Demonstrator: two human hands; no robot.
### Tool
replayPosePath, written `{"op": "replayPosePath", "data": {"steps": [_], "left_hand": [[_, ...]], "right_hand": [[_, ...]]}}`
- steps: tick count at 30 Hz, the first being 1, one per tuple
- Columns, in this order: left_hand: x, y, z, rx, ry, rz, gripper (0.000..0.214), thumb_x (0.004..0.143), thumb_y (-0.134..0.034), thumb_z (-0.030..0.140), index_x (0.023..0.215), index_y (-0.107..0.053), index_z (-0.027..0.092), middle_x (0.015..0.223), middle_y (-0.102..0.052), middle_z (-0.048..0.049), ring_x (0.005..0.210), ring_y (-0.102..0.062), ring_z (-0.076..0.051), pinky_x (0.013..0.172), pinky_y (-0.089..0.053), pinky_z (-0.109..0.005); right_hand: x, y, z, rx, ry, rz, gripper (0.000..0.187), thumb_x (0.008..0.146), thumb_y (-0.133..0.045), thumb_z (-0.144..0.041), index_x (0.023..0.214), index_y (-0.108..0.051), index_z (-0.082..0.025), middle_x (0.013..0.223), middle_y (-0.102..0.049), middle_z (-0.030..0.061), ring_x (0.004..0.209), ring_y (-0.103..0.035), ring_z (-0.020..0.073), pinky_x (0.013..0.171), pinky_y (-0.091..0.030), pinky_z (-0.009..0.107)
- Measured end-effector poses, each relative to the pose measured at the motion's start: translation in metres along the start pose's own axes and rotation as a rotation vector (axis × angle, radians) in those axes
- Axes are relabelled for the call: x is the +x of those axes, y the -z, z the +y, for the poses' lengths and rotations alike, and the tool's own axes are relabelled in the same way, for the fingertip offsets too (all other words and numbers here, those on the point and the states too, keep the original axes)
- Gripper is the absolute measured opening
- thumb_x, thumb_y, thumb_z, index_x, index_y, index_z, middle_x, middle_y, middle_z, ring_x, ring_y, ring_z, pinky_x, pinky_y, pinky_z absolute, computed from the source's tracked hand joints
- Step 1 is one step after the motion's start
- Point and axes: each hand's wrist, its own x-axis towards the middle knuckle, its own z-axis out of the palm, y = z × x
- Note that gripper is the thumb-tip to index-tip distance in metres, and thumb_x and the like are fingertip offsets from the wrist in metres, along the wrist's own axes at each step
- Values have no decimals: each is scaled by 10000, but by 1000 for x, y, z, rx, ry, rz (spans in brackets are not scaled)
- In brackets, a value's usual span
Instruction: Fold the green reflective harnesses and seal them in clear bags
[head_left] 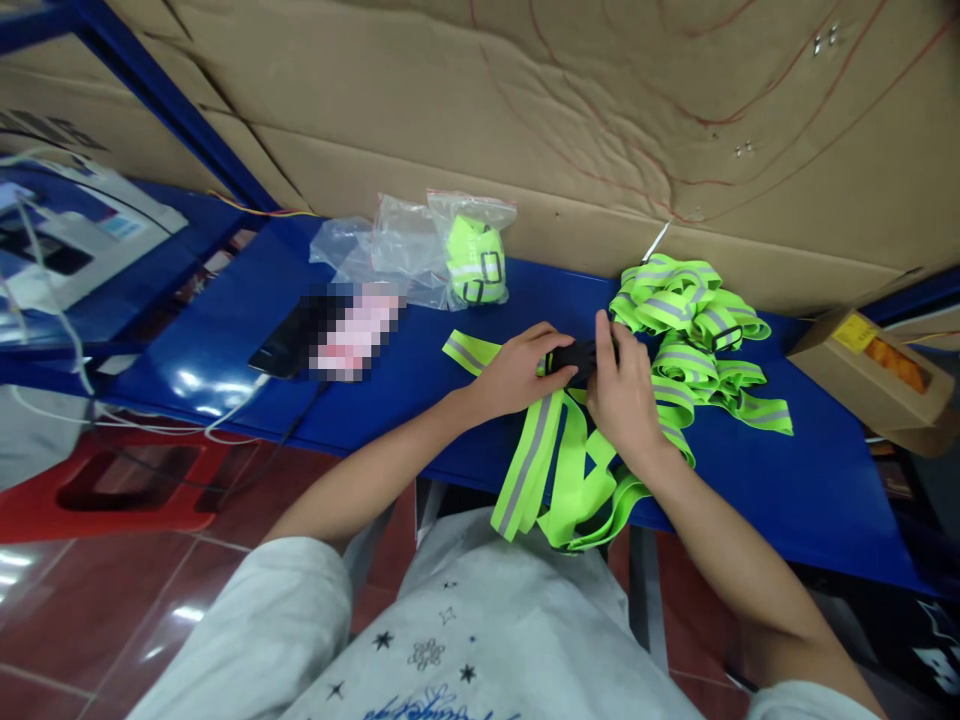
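Pinch grips from the left hand [517,375] and right hand [622,390] close on the black buckle [574,358] of a neon strap [540,450] at the blue table's [787,490] near edge, one rolled strap [474,262] bagged at the table's back, a tangled pile [697,320] at its right unbagged.

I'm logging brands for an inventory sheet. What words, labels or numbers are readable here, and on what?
Nothing reads clearly.
Cardboard box: yellow label, too small to read.
Shirt: blue cursive print, cut off, unreadable.
White machine, far left: blue label, blurred.
Black buckle held by left hand and right hand: no marking shows.
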Motion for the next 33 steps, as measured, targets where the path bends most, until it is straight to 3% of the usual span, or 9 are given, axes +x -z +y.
{"op": "replayPosePath", "data": {"steps": [5,9,14,17,20,24,27,29,33], "left_hand": [[4,7,-4,-82,6,-37,294,960,-704,346,1196,-718,171,1115,-707,-90,1054,-695,-228,985,-544,-366],[7,9,-6,-267,99,-23,337,895,-780,422,1134,-760,185,1039,-725,-66,964,-684,-211,939,-533,-350],[11,12,-5,-434,159,-74,461,874,-790,538,1117,-773,148,1052,-773,-80,950,-712,-206,889,-560,-325],[18,19,-3,-542,197,-113,590,817,-848,542,1231,-723,140,1032,-780,-83,917,-735,-200,824,-580,-307],[28,25,1,-699,274,-192,648,737,-926,462,1259,-686,162,955,-767,-58,863,-741,-180,773,-576,-281],[32,25,2,-894,376,-196,668,719,-944,386,1289,-650,201,886,-743,-13,797,-731,-149,739,-560,-254],[27,18,0,-984,461,-169,724,701,-960,377,1330,-633,226,841,-728,9,770,-724,-149,725,-560,-256],[22,13,-1,-1031,522,-157,700,726,-941,445,1321,-641,232,867,-741,-11,747,-721,-165,701,-571,-279],[18,7,-1,-1059,520,-118,678,880,-717,704,1368,-626,243,1040,-765,-83,777,-737,-217,713,-611,-366]], "right_hand": [[-1,3,-5,98,112,-118,773,1006,-395,-90,1733,-153,-190,1701,-288,259,1512,-422,402,1153,-480,618],[-3,4,-7,197,180,-135,789,1020,-418,-98,1739,-109,-195,1761,-139,274,1614,-293,417,1191,-448,650],[2,8,-7,366,241,-162,823,1011,-454,-78,1740,-109,-238,1790,-64,232,1673,-176,365,1270,-382,625],[11,16,7,652,111,-202,990,972,-689,-274,1737,-63,-227,1774,-181,218,1650,-274,327,1305,-350,586],[19,27,26,923,-7,-355,1069,859,-836,-422,1709,-218,-230,1737,-323,173,1598,-385,310,1289,-395,526],[22,34,38,1154,-157,-464,923,804,-876,-481,1589,-465,-224,1610,-529,136,1433,-574,288,1164,-528,449],[19,34,34,1266,-234,-646,585,852,-817,-556,1282,-710,-175,1230,-765,90,1117,-724,244,991,-604,386],[16,33,28,1322,-281,-718,477,882,-773,-595,1089,-766,-165,1033,-794,66,977,-739,226,919,-614,367],[12,34,17,1472,-442,-649,472,854,-793,-631,1048,-776,-201,978,-795,53,928,-748,222,909,-624,362]]}}
